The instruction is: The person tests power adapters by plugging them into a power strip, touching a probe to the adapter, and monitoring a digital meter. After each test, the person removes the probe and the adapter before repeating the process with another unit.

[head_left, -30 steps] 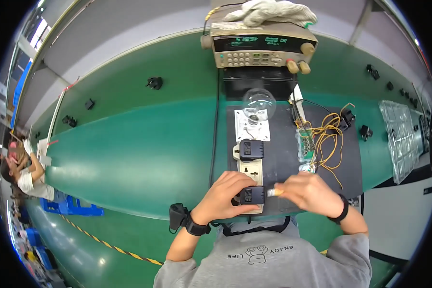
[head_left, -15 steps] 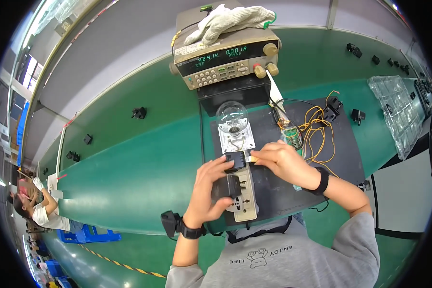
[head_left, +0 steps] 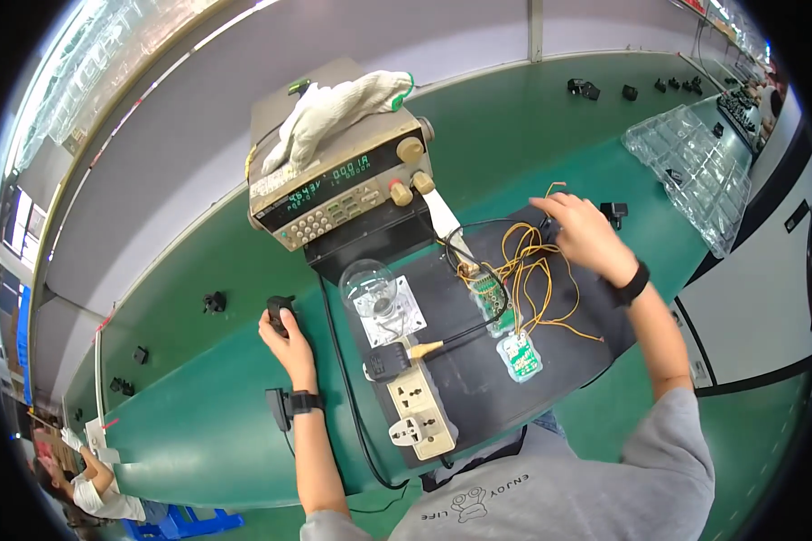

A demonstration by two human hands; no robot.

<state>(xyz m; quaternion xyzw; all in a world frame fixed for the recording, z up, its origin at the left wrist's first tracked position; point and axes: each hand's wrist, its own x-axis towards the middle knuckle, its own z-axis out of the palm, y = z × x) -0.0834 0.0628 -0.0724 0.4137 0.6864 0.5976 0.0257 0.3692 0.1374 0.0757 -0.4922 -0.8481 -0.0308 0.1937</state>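
Left of the power strip (head_left: 432,404), my left hand (head_left: 290,350) curls round a black adapter (head_left: 281,303), probably setting it down and next needing to loosen, while right of the strip my right hand (head_left: 590,240) half-curls, its hold, if any, hidden

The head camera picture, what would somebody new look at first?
Probably the white glove lying on the beige box with a glowing screen, near the upper middle. Below that, a clear bulb sits on a white plate. To the right, orange wires tangle near the right hand.
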